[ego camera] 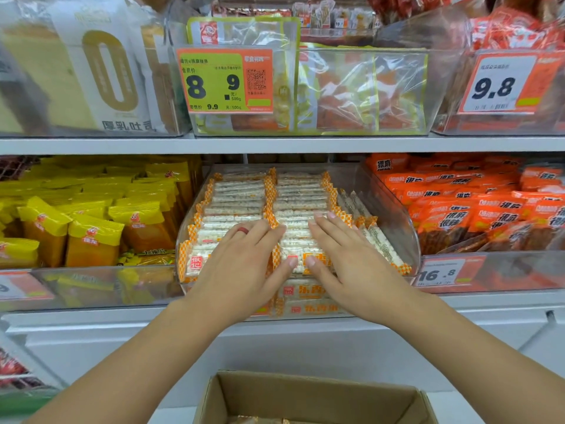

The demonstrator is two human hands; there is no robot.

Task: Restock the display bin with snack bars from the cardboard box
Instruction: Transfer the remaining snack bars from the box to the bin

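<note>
A clear plastic display bin (394, 215) on the lower shelf holds several white snack bars (241, 197) with orange checkered wrapper ends, laid in two rows. My left hand (244, 264), with a red ring, lies flat on the front bars of the left row, fingers straight. My right hand (342, 255) lies flat on the right row beside it, fingers straight. Neither hand grips a bar. The open cardboard box (232, 396) stands below, near the bottom edge, with a few bars just visible inside.
Yellow snack packs (91, 228) fill the bin to the left, orange packs (477, 206) the bin to the right. An upper shelf (275, 145) carries clear bins with price tags. A white shelf front (275, 344) lies between bin and box.
</note>
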